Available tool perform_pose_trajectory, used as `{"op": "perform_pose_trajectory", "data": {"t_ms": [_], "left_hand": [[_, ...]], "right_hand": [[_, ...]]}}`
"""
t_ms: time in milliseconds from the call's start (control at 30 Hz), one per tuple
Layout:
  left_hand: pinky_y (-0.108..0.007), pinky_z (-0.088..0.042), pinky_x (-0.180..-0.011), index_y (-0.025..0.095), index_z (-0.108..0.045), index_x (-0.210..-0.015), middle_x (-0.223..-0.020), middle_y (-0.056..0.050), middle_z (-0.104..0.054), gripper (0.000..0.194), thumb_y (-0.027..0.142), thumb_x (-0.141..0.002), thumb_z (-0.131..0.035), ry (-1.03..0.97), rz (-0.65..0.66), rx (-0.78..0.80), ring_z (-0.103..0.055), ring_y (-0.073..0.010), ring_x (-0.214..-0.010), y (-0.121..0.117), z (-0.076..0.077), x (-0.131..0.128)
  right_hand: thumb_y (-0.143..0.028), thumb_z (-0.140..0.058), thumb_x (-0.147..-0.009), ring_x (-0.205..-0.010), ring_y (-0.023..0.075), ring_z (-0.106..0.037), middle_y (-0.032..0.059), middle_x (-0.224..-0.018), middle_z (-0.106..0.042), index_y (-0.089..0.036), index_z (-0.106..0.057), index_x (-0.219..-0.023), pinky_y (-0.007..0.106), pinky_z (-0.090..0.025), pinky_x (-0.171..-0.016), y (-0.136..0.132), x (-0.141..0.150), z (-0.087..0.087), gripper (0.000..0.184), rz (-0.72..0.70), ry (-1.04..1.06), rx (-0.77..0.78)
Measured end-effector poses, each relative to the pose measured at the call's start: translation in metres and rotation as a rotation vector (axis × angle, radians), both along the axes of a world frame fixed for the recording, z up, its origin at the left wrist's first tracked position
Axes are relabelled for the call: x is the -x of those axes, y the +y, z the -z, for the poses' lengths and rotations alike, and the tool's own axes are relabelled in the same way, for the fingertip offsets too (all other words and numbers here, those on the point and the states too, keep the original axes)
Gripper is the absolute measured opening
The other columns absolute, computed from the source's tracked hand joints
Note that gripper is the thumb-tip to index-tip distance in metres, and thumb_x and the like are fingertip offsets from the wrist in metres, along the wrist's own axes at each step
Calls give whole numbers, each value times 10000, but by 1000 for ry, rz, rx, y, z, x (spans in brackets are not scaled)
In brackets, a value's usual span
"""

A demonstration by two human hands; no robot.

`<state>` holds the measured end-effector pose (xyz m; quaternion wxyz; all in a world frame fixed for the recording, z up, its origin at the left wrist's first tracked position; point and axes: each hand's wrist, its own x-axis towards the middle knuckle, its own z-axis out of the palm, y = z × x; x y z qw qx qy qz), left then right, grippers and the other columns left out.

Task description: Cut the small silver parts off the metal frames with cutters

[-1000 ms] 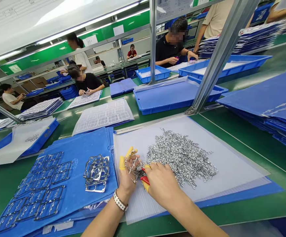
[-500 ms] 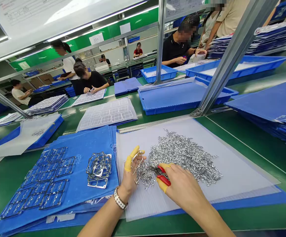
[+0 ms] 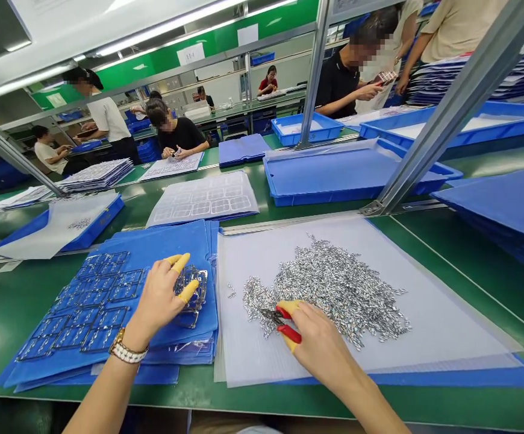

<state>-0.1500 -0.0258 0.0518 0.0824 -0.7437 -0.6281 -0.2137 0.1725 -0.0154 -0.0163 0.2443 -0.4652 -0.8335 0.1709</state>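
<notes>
Head view: the left hand [image 3: 156, 298] is shifting onto the stacked silver metal frames [image 3: 195, 283], its grip unclear, while the right hand [image 3: 320, 346] is clenching red-handled pliers [image 3: 289, 333] over loose silver metal pieces [image 3: 334, 289].

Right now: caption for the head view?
Right hand holds red-handled pliers by a metal-part heap; left hand touches stacked metal frames.

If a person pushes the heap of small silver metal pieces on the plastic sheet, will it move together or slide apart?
The heap of small silver metal pieces will probably spread instead of moving as one, since it lies loose on the smooth plastic sheet and a few pieces sit apart. Each piece looks stiff and light.
</notes>
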Motion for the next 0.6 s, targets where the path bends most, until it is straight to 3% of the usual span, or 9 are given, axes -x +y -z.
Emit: {"op": "perform_pose_trajectory", "data": {"t_ms": [167, 333, 467, 600], "left_hand": [[-491, -428, -914, 257, -443, -1350, -1250, -116, -547, 549, 452, -846, -539, 63, -6, 78, -485, -292, -1116, 3, 26, 11], [-505, -389, -977, 288, -349, -1410, -1317, -103, -502, 541, 390, -894, -476, -48, 33, 123, -427, -274, -1205, 2, 23, 11], [-508, -358, -1024, 279, -394, -1383, -1347, -101, -477, 492, 334, -900, -473, -174, 33, 1, -413, -264, -1241, -2, 21, 14], [-493, -375, -1023, 273, -475, -1320, -1313, -86, -511, 438, 284, -884, -510, -269, 20, -123, -452, -250, -1213, -10, 16, 13]], "right_hand": [[-95, -556, -791, -938, 193, -567, 41, -1009, -652, -206, -565, -1081, 327, -408, -825, 12, 29, -5, 311, -139, -85, 28], [-17, -512, -776, -946, 200, -538, 29, -980, -652, -230, -561, -1079, 325, -357, -806, 18, 47, -7, 373, -265, -268, 11], [-37, -484, -796, -921, 202, -543, 41, -952, -652, -226, -586, -1041, 319, -345, -776, 22, 53, -3, 326, -280, -385, 26], [-14, -494, -747, -917, 199, -561, 33, -951, -654, -226, -587, -1064, 307, -360, -779, 29, 52, 1, 392, -293, -384, 74]]}}
